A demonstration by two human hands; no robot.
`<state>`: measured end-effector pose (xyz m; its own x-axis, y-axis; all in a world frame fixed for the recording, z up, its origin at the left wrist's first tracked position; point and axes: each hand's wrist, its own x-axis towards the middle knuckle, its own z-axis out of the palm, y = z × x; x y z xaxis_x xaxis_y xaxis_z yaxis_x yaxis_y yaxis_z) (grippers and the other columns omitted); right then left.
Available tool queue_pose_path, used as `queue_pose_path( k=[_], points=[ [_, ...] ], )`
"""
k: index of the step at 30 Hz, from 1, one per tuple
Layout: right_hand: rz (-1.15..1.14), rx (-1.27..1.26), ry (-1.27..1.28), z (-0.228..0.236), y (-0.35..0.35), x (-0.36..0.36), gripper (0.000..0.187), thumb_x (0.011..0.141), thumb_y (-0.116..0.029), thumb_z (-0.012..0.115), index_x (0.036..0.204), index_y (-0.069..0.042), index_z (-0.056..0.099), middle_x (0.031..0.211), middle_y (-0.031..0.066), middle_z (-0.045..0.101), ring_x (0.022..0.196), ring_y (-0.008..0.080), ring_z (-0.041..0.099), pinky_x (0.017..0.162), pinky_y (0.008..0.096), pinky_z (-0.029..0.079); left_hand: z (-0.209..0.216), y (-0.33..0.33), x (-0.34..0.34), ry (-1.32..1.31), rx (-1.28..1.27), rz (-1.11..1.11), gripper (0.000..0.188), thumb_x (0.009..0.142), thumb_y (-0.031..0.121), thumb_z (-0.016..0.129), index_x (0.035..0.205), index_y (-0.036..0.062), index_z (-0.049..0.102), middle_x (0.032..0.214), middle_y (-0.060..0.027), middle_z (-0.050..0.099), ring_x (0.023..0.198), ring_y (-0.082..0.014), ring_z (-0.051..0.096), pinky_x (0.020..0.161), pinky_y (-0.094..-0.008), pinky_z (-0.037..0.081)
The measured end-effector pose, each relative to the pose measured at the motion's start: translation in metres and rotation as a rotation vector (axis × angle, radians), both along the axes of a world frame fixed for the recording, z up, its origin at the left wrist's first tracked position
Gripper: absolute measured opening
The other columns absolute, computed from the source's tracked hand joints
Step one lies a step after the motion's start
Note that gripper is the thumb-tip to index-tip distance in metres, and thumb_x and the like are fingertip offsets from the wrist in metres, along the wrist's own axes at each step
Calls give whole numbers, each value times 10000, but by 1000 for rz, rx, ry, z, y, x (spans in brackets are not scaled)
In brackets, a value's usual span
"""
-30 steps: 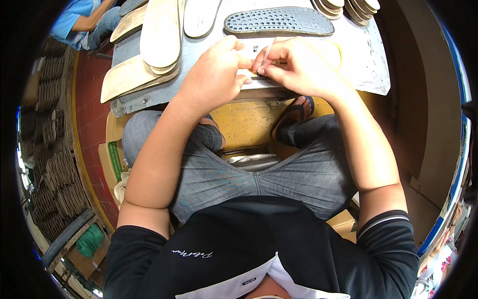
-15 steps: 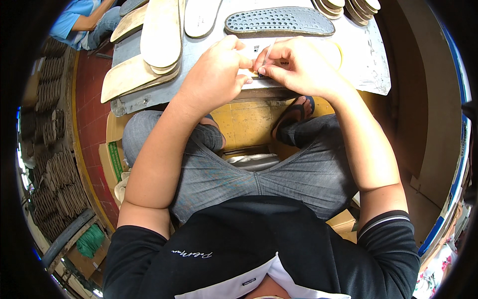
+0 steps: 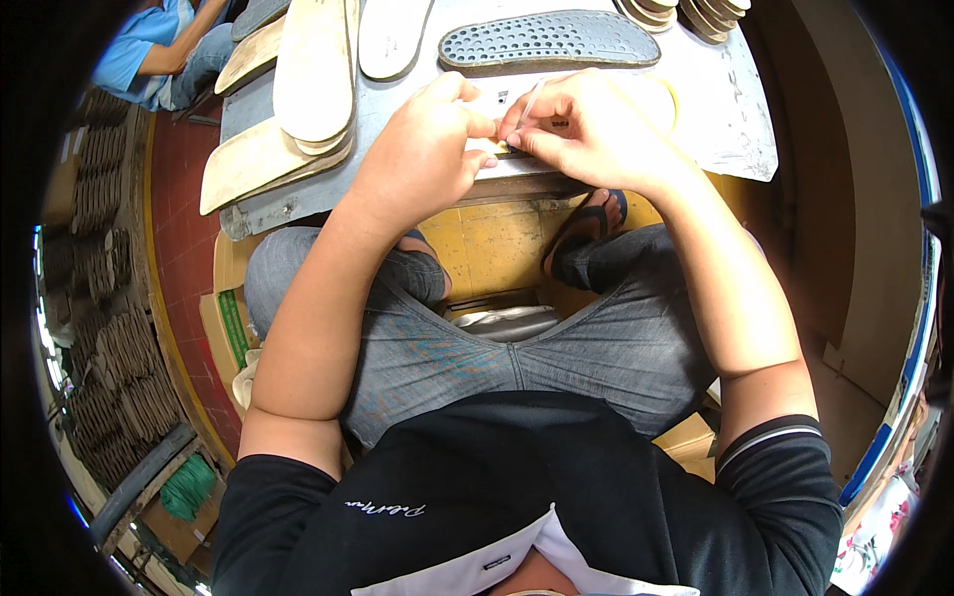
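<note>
Close together at the near edge of the table, both of my hands are closed. My left hand (image 3: 427,144) has its fingers curled, and whatever they hold is hidden. My right hand (image 3: 591,129) pinches thumb against fingers, with a thin whitish strip (image 3: 534,97) rising between them. A tiny dark and yellow piece (image 3: 504,146) shows at its fingertips, too small to name. Just beyond my hands lies a blue-grey shoe sole with many holes (image 3: 552,42). A yellow ring-like edge (image 3: 674,104) shows partly behind my right hand.
Beige shoe soles (image 3: 316,74) overlap at the table's left side, with stacked soles (image 3: 711,18) at the far right. The table (image 3: 730,124) ends just above my knees. Another person (image 3: 159,55) sits at the far left, near racks of soles (image 3: 114,368).
The view has shifted slightly, so the table things sit a little further left. Both hands stay close together, with only small finger movement at the tiny piece.
</note>
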<state>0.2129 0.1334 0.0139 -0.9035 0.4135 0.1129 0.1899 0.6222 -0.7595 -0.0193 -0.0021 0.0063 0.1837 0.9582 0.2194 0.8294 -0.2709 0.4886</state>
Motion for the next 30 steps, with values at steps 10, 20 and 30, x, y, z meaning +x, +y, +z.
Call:
queue_pose_path(
  k=[10,20,30],
  points=[
    [-66,-100,-23,-1,-1,-1,143,1078,-95,821,1080,31,887,1152,92,921,937,190,838,897,347,673,0,1,0,-10,-2,-11,322,892,95,1002,1207,71,939,1339,-175,789,1160,-400,801,1034,-497,649],
    [-74,-107,-27,1,-3,-3,138,1101,-99,817,1086,20,886,1124,81,916,927,160,821,889,347,668,0,1,0,-5,5,-8,327,888,95,1008,1204,52,933,1353,-176,782,1158,-400,802,1034,-494,653],
    [-264,83,-22,1,24,9,233,1207,-173,713,1341,-93,886,1146,56,907,1046,118,844,973,356,672,-4,3,-8,-3,21,-7,408,875,132,1031,1264,69,926,1333,-166,802,1167,-377,811,1031,-458,665]
  ],
)
